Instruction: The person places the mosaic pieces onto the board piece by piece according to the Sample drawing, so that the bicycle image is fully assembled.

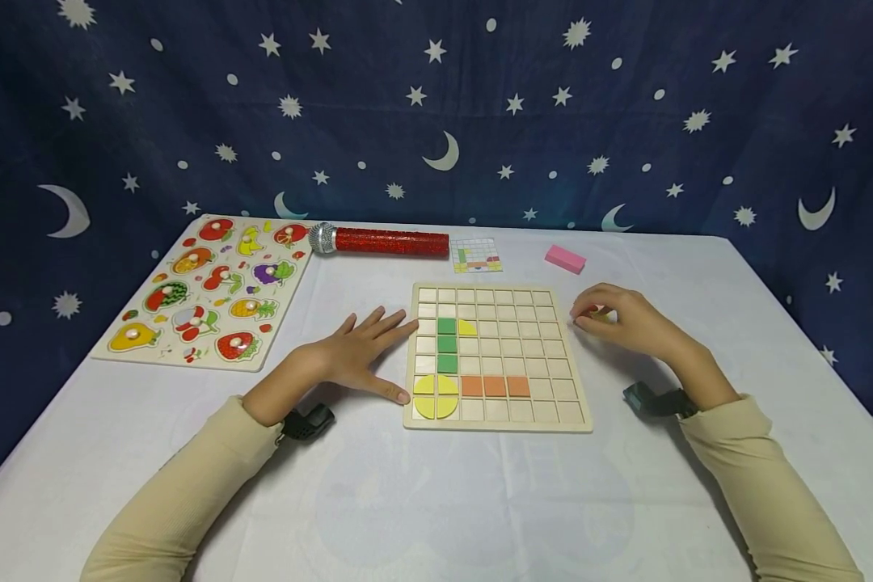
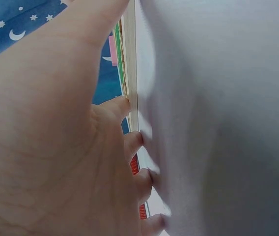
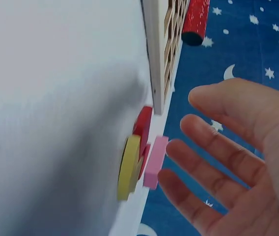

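A wooden grid board (image 1: 542, 413) lies in the middle of the table. In its cells are three green squares (image 1: 447, 344), three orange squares (image 1: 495, 386) and several yellow quarter-circle pieces (image 1: 467, 328). My left hand (image 1: 356, 352) rests spread beside the board, index finger and thumb at its left edge. My right hand (image 1: 622, 319) hovers by the board's right edge with loosely bent fingers, holding nothing. Below those fingers, in the right wrist view, a yellow piece (image 3: 128, 169) and a red piece (image 3: 143, 125) lie on the table, mostly hidden by the hand in the head view.
Behind the board are a small pattern card (image 1: 476, 255), a red glittery microphone (image 1: 389, 242) and a pink block (image 1: 565, 259). A fruit peg puzzle (image 1: 211, 291) lies at the left. The white-covered table (image 1: 473, 501) ends at a dark starry curtain (image 1: 436, 105).
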Action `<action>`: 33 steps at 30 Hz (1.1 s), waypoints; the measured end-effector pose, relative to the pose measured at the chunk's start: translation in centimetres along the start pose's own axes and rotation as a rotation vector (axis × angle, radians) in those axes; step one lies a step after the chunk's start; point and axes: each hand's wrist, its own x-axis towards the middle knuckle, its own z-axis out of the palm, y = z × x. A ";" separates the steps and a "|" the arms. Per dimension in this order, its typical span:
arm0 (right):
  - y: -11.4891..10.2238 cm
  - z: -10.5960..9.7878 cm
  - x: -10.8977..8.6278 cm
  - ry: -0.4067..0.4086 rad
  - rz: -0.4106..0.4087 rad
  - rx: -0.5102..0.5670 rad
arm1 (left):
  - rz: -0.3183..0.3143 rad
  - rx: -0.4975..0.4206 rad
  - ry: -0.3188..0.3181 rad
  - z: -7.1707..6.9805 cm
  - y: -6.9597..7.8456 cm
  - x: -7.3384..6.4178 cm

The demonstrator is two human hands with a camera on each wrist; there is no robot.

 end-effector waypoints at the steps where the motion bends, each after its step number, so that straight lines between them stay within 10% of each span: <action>1: 0.1 -0.1 -0.1 -0.007 0.024 0.009 | 0.000 0.000 0.000 0.0 0.0 0.0; 9: 0.7 -0.6 -0.4 -0.156 0.234 0.046 | 0.008 -0.004 0.000 0.0 0.0 0.0; 33: 1.1 -0.6 -0.6 -0.182 0.208 0.023 | 0.008 -0.017 -0.003 0.1 -0.1 -0.1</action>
